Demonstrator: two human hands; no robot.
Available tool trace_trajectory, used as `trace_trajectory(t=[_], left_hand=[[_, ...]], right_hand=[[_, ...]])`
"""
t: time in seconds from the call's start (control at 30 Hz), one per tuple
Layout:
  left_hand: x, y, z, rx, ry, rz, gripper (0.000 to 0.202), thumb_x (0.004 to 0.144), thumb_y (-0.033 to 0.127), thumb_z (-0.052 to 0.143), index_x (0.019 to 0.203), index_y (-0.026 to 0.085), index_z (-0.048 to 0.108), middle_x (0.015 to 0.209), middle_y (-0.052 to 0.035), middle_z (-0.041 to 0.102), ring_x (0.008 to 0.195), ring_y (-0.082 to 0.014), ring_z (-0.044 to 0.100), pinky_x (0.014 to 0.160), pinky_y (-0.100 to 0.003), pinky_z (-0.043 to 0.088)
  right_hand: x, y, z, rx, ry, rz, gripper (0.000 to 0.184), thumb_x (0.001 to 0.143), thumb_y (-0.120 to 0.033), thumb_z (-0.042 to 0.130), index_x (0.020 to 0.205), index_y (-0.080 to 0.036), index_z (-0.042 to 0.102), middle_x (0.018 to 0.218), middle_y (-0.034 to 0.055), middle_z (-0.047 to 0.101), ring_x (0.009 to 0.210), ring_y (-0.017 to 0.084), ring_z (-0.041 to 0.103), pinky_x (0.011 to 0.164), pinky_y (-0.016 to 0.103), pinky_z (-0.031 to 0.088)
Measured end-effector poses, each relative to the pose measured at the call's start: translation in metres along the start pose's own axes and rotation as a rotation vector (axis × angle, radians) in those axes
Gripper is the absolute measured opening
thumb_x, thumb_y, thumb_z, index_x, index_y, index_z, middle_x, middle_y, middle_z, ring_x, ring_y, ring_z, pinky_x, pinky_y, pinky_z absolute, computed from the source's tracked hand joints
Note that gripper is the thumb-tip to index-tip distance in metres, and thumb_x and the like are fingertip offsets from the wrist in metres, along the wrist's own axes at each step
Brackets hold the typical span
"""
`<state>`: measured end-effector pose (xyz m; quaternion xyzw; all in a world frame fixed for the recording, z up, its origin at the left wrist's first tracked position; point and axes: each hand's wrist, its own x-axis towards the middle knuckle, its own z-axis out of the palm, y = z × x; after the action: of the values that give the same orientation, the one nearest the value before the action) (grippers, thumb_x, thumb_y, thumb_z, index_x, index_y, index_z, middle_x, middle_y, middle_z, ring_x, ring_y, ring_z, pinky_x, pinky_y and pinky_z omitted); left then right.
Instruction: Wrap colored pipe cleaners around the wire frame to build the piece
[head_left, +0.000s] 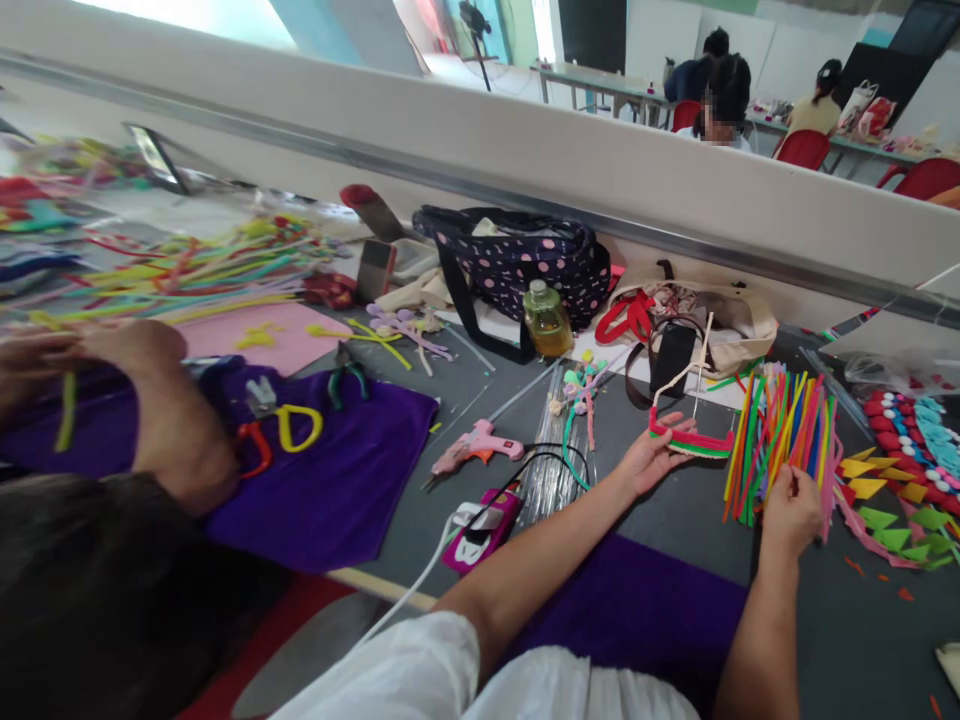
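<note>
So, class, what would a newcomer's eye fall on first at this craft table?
First, the bright pipe cleaners fanned out at right, where the right hand pinches one. Just left of them, the left hand holds a red-and-green strip. Next come the big purple cloth at left and the pink glue gun on the grey table in the middle.

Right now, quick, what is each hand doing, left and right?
Left hand: closed on a red-and-green pipe-cleaner piece.
Right hand: closed, pinching one stem of the coloured pipe-cleaner bundle.
</note>
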<state>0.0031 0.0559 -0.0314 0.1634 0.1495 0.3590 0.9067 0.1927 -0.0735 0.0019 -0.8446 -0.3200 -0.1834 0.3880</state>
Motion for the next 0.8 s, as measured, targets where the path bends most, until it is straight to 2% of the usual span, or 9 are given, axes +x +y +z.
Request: trace_trajectory(t=[0.17,0.3,0.4,0.47,0.53,0.63,0.73,0.8], left_hand=[[0.011,-0.001,-0.001,-0.055,0.04,-0.024,0.034,0.084,0.011,0.06,0.117,0.015,0.055,0.125,-0.0172,0.061,0.115,-0.0281,0.059,0.1,-0.053,0.042],[0.014,-0.005,0.001,-0.099,0.184,-0.058,0.026,0.082,0.011,0.062,0.106,0.014,0.057,0.108,-0.0138,0.068,0.1,-0.0247,0.066,0.095,-0.052,0.046],[0.008,-0.005,0.009,-0.126,0.273,-0.045,0.013,0.081,0.012,0.063,0.092,0.014,0.057,0.093,-0.0087,0.069,0.087,-0.02,0.067,0.093,-0.05,0.048],[0.002,-0.003,0.016,-0.141,0.291,0.002,0.009,0.079,0.011,0.064,0.082,0.015,0.056,0.08,-0.0043,0.066,0.079,-0.017,0.065,0.092,-0.049,0.049],[-0.007,0.002,0.024,-0.128,0.302,0.061,0.011,0.077,0.01,0.064,0.08,0.015,0.055,0.073,-0.0008,0.062,0.075,-0.0147,0.063,0.09,-0.047,0.05],[-0.023,0.009,0.031,-0.011,0.385,0.134,0.023,0.071,0.007,0.067,0.089,0.018,0.056,0.087,-0.0008,0.063,0.079,-0.0121,0.06,0.088,-0.043,0.051],[-0.038,0.014,0.03,0.225,0.578,0.22,0.04,0.066,0.009,0.071,0.102,0.022,0.058,0.107,-0.0041,0.061,0.094,-0.014,0.058,0.083,-0.034,0.051],[-0.044,0.016,0.027,0.405,0.633,0.27,0.041,0.065,0.011,0.071,0.103,0.021,0.061,0.114,-0.0064,0.059,0.098,-0.0152,0.058,0.078,-0.028,0.051]], right_hand=[[-0.001,-0.01,-0.003,0.137,0.038,-0.016,0.047,0.09,-0.054,0.045,0.09,-0.013,0.07,0.074,0.0105,0.065,0.065,0.019,0.057,0.064,0.03,0.044],[-0.003,-0.013,-0.001,0.253,0.057,0.018,0.047,0.087,-0.055,0.051,0.09,-0.012,0.07,0.075,0.0106,0.066,0.063,0.018,0.057,0.062,0.029,0.045],[-0.004,-0.018,0.003,0.336,0.013,0.08,0.048,0.085,-0.057,0.054,0.092,-0.012,0.071,0.078,0.011,0.067,0.064,0.017,0.058,0.063,0.029,0.047],[-0.004,-0.023,0.003,0.422,-0.028,0.139,0.049,0.084,-0.056,0.056,0.098,-0.012,0.07,0.077,0.0098,0.066,0.063,0.017,0.058,0.062,0.029,0.048],[-0.004,-0.031,0.001,0.546,-0.048,0.19,0.052,0.082,-0.053,0.06,0.112,-0.012,0.065,0.075,0.0071,0.065,0.063,0.016,0.059,0.06,0.028,0.048],[-0.003,-0.04,-0.008,0.742,-0.058,0.233,0.055,0.079,-0.047,0.065,0.122,-0.013,0.06,0.074,0.0041,0.064,0.062,0.015,0.059,0.057,0.026,0.047],[-0.001,-0.041,-0.02,0.915,-0.134,0.304,0.038,0.08,-0.042,0.064,0.106,-0.014,0.068,0.078,0.0052,0.065,0.056,0.012,0.056,0.048,0.023,0.042],[0.001,-0.039,-0.027,1.046,-0.197,0.315,0.031,0.081,-0.038,0.063,0.1,-0.015,0.069,0.083,0.006,0.067,0.06,0.012,0.058,0.049,0.022,0.043]])
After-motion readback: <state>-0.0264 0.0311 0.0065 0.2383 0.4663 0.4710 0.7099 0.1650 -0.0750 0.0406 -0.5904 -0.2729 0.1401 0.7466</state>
